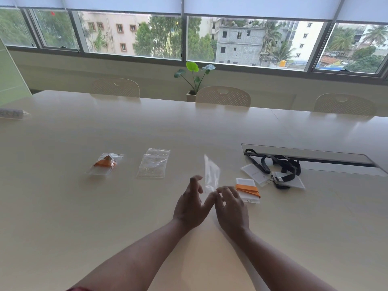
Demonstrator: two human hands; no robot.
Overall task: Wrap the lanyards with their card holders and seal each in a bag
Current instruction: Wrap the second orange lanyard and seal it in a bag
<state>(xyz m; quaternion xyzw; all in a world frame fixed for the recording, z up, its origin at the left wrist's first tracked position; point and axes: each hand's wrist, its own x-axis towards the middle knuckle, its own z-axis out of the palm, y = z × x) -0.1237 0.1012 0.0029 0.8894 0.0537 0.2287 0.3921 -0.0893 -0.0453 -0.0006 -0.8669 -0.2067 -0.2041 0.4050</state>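
Clear plastic bag [211, 175], upright, pinched at its lower end by your right hand [231, 208] fingers, left hand [192, 206] fingers spread beside it, grip unclear: rub its mouth apart, then load the orange-wrapped card holder [248, 190].

You see a cream table [84, 206]. At left of centre, a clear bag [106, 164] shows an orange lanyard inside. At right, an orange strap [247, 189] bands a frosted white card holder [245, 183]. Further right lie black lanyards [279, 164]. At top, beige chairs [223, 96] carry a dotted pattern.
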